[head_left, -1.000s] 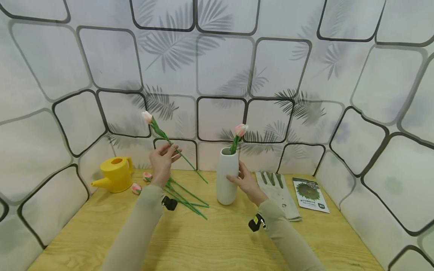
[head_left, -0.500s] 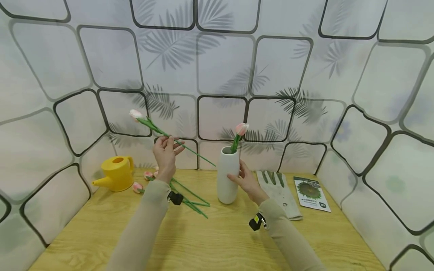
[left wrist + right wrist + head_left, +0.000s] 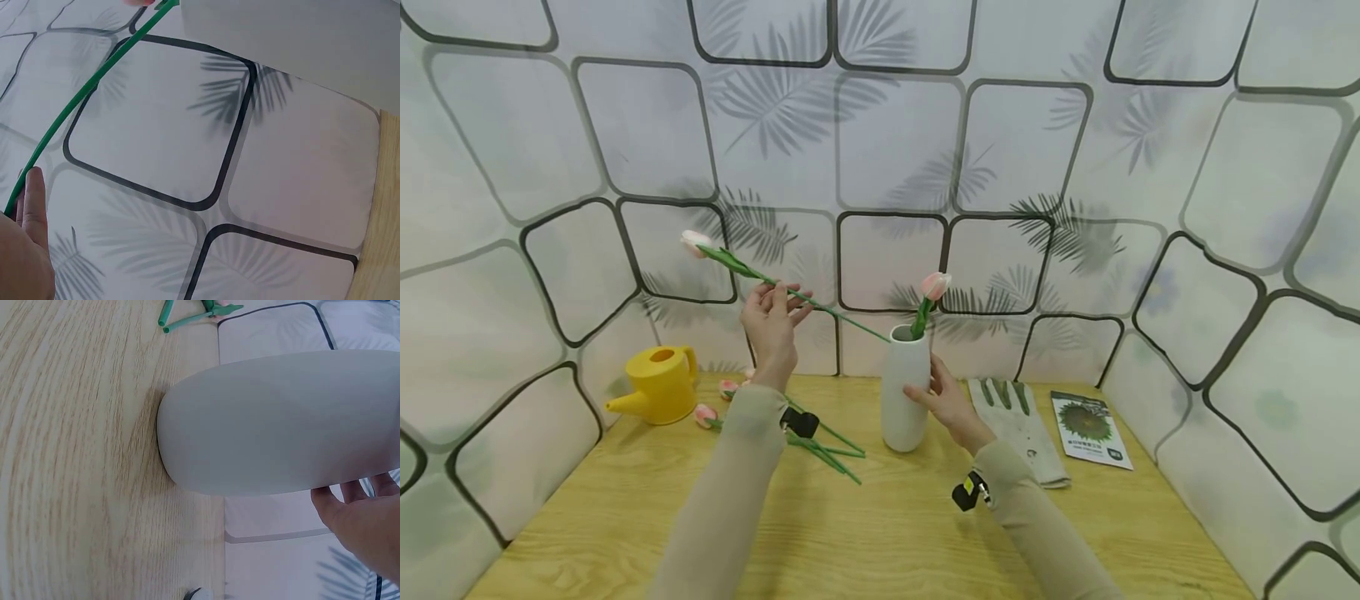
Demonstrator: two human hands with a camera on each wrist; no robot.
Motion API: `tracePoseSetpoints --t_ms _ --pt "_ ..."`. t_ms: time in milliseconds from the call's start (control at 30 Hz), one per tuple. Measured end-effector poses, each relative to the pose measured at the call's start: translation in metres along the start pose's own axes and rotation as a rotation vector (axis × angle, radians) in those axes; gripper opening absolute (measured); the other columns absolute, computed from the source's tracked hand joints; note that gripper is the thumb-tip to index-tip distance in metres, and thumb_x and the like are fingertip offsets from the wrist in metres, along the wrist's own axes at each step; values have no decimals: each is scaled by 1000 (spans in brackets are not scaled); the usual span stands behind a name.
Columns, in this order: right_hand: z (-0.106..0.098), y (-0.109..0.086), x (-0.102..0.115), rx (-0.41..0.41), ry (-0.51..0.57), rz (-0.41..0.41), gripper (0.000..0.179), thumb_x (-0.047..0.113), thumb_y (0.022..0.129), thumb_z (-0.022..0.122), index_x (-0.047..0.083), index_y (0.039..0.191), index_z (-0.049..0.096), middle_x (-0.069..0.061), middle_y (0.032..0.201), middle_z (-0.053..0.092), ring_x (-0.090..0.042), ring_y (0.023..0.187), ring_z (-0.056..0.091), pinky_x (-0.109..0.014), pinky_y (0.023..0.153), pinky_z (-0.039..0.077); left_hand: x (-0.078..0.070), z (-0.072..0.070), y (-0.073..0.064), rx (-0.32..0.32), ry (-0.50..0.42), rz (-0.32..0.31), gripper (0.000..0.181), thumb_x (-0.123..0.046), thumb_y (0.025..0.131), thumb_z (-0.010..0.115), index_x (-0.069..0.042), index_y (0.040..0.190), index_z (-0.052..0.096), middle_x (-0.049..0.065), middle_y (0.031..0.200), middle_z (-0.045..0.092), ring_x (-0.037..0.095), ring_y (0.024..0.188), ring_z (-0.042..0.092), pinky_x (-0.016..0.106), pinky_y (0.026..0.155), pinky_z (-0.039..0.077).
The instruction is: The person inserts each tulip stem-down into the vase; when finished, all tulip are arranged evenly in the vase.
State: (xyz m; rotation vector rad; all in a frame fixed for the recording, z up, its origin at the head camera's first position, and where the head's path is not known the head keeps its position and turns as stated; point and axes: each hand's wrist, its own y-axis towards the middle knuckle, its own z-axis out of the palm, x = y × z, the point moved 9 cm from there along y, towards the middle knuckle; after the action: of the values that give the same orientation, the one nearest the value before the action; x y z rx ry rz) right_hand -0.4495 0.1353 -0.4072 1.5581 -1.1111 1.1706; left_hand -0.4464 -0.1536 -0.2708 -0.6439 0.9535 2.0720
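Note:
My left hand (image 3: 772,327) pinches the green stem of a pale pink tulip (image 3: 722,257), which is held slantwise with its bloom up at the left. The stem's lower end reaches the rim of a tall white vase (image 3: 904,400); whether it touches cannot be told. A second pink tulip (image 3: 934,287) stands in the vase, leaning right. My right hand (image 3: 951,406) grips the vase's right side, thumb in front. In the left wrist view the green stem (image 3: 81,94) runs from the fingers up to the vase (image 3: 281,44). The vase (image 3: 269,425) stands upright on the table.
Several more tulips lie on the wooden table (image 3: 865,542), their pink blooms (image 3: 703,415) partly behind the left arm. A yellow watering can (image 3: 661,385) stands at the left. Gloves (image 3: 1017,433) and a seed packet (image 3: 1090,429) lie at the right, before a patterned backdrop.
My left hand has risen and moved right, tilting the tulip flatter and bringing its stem end to the vase's rim. The right hand has kept its hold on the vase.

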Motion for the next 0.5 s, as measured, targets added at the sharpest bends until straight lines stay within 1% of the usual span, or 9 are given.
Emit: tracePoseSetpoints --t_ms 133,233,400,500 --pt "0 0 1 1 1 -1 88 31 90 73 27 157 16 -9 161 26 -35 146 30 -61 117 28 -4 12 -2 11 5 19 14 -13 102 53 -3 111 54 15 95 67 21 77 72 34 72 63" --pt "0 1 0 0 -5 -4 87 31 90 73 27 157 17 -10 160 26 -36 145 30 -61 117 27 -5 22 -3 37 20 34 14 -13 102 51 -3 112 54 13 93 67 23 78 73 34 71 63" --pt "0 1 -1 1 -5 -6 86 31 91 72 28 157 17 -9 160 26 -35 146 30 -61 117 27 -3 42 -5 119 79 53 15 -15 102 53 -4 112 54 10 93 67 28 83 73 35 72 63" --pt "0 2 -2 8 2 -3 86 30 91 71 28 157 16 -9 161 24 -35 146 29 -61 118 26 0 50 -8 163 110 69 16 -16 101 54 -5 112 55 12 95 66 35 87 71 36 74 63"
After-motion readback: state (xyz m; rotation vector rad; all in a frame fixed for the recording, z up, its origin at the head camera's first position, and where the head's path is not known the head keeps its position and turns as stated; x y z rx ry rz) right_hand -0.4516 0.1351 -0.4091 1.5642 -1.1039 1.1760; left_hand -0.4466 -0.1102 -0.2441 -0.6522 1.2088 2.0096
